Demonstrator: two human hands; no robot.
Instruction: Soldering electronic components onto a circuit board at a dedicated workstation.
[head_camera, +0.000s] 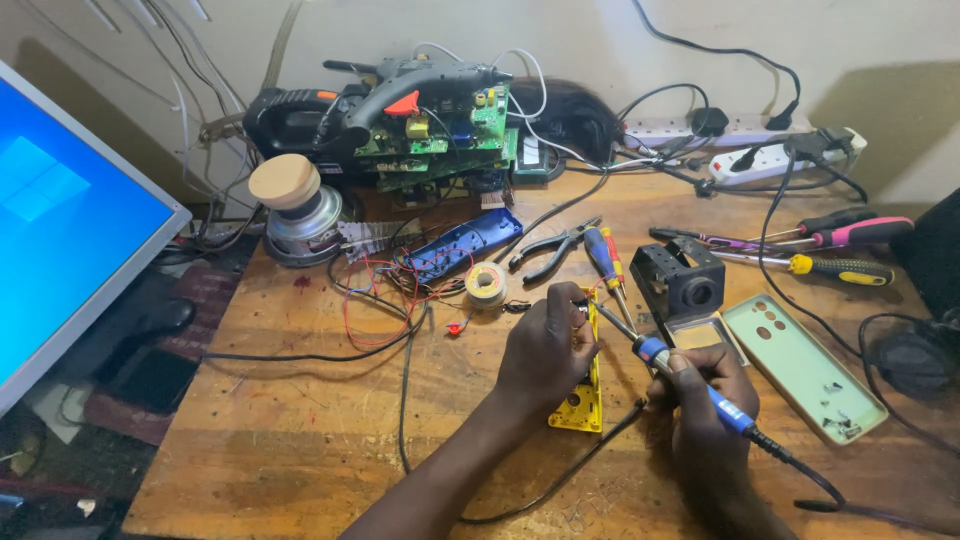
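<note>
My left hand (545, 345) is closed over a yellow plastic part (583, 405) lying on the wooden table (300, 420), pinning its upper end. My right hand (700, 395) grips a blue-handled soldering iron (690, 380) like a pen. Its metal tip points up-left and meets the yellow part right beside my left fingers. The iron's black cord (800, 475) trails off to the lower right.
A solder spool (486, 284), pliers (550, 250), several screwdrivers (840, 250), a black iron stand (680, 280), a pale green phone case (805, 365), a blue board with red wires (455, 245), stacked green circuit boards (440, 135), power strips (780, 150) and a lit monitor (60, 215) surround the hands.
</note>
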